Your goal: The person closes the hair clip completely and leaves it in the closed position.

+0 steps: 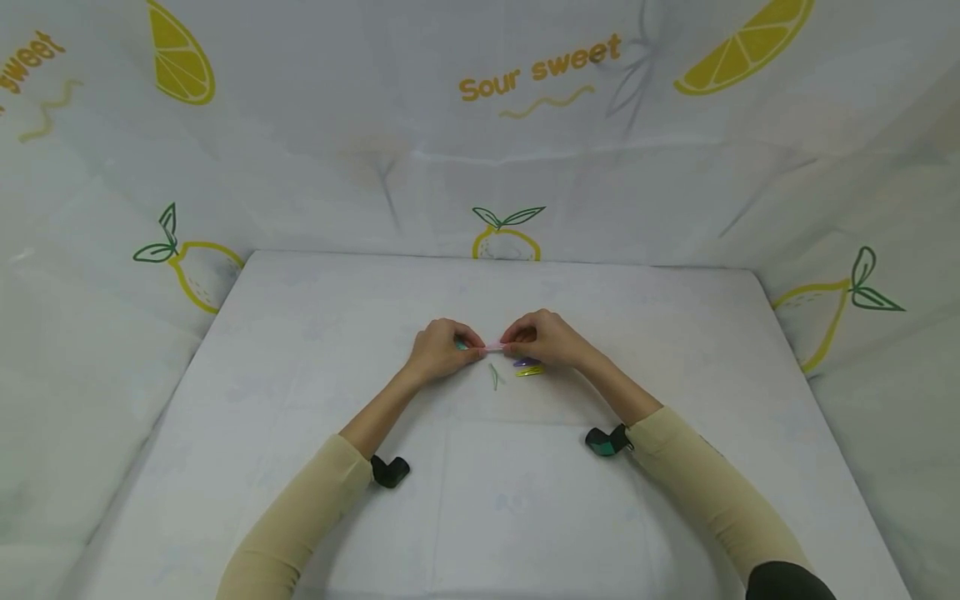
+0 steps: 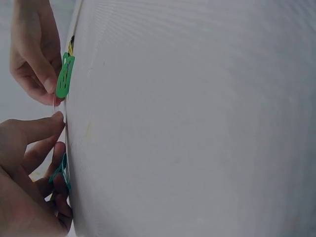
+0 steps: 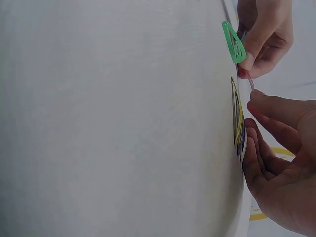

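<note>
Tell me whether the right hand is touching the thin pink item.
Touching: the head view shows the right hand pinching one end of the thin pink item between thumb and finger.

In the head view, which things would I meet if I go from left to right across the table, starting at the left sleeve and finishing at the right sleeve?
Left sleeve → left hand → green hair clip → yellow hair clip → right sleeve.
</note>
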Motion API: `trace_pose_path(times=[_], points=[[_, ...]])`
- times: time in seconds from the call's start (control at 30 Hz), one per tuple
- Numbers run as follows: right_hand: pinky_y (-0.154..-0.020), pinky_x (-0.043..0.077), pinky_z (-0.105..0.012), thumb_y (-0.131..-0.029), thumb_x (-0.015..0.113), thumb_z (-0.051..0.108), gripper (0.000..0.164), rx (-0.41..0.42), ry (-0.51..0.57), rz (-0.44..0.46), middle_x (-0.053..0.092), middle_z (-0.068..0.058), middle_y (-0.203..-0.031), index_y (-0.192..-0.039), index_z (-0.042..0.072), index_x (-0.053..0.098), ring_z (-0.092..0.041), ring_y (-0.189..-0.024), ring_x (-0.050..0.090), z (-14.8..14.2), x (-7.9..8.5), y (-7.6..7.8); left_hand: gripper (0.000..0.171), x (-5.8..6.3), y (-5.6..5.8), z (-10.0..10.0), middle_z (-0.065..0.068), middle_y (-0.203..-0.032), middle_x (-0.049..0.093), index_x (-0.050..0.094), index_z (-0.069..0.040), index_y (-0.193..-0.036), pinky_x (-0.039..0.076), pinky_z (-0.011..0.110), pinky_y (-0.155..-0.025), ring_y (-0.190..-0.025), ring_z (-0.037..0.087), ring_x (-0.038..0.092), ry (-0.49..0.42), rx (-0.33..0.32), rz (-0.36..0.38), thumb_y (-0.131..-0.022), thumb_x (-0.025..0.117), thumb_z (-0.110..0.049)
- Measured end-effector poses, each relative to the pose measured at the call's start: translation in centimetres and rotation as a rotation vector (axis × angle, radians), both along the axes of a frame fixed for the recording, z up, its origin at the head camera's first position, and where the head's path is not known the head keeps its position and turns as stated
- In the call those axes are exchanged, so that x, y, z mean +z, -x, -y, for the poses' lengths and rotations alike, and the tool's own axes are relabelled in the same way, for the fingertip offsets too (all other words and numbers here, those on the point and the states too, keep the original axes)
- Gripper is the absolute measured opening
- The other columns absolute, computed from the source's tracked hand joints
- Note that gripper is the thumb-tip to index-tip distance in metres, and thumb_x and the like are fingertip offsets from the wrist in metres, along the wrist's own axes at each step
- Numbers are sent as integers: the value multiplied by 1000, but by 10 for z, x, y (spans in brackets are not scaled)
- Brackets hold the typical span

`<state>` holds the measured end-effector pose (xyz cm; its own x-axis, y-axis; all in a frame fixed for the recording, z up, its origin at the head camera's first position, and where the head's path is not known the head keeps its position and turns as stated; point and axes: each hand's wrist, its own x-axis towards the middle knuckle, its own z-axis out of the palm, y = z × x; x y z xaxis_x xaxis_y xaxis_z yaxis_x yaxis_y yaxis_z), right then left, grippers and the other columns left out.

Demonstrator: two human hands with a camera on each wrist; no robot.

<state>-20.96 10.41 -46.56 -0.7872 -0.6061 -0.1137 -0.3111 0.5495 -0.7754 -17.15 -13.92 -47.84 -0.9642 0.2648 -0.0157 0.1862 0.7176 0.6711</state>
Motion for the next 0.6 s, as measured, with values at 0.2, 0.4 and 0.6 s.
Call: trace_pose_path(times=[0.2,0.4,0.6], points=[[-77,53,-19,-100,78,13,16,-3,2,2,82,-13,-110,-112,3,82,-10,-85,67,-1,-1,1,10,-1,1,-1,3,-103,83,87,-16,-98,55,46,-91,-104,23,72,3,0,-4,-95,84,-25],[-77,53,-18,-101,78,14,17,3,-1,17,82,-13,-112,-113,4,82,-10,-85,66,0,0,1,10,0,0,-1,3,-100,81,86,-16,-98,53,43,-89,-101,22,71,6,3,5,-94,84,-25],[-76,52,-19,-100,78,14,17,4,4,19,82,-13,-109,-113,3,82,-9,-83,65,1,0,2,10,-1,0,1,4,-101,81,86,-15,-98,53,43,-90,-101,22,71,-19,4,13,-94,83,-23]])
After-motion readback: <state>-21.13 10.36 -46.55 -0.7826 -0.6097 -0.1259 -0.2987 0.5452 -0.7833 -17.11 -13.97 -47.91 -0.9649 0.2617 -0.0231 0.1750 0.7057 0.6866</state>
